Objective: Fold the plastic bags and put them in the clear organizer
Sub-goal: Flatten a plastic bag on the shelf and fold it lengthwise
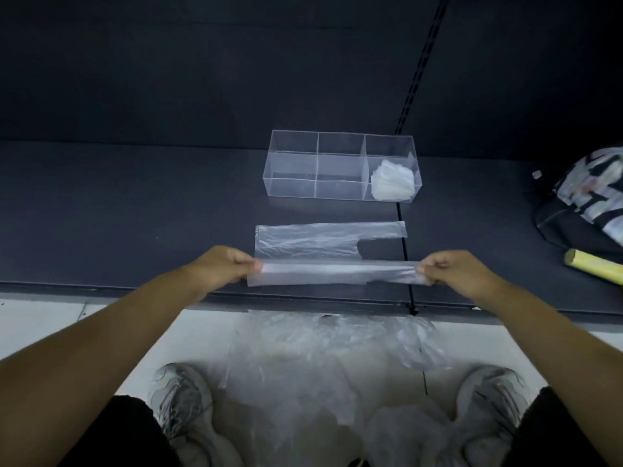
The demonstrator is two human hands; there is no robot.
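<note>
Shop: dark gondola shelf (135, 214), slotted upright (422, 62).

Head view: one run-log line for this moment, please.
phase: folding | plastic bag: near edge lifted | left hand, right hand: pinch its ends | clear organizer: folded bags in right compartment

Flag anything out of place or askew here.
The heap of loose plastic bags looks untidy: crumpled on the floor between the shoes, below the shelf edge. The organizer sits square, and the bag pinched by the left hand and right hand lies straight.
</note>
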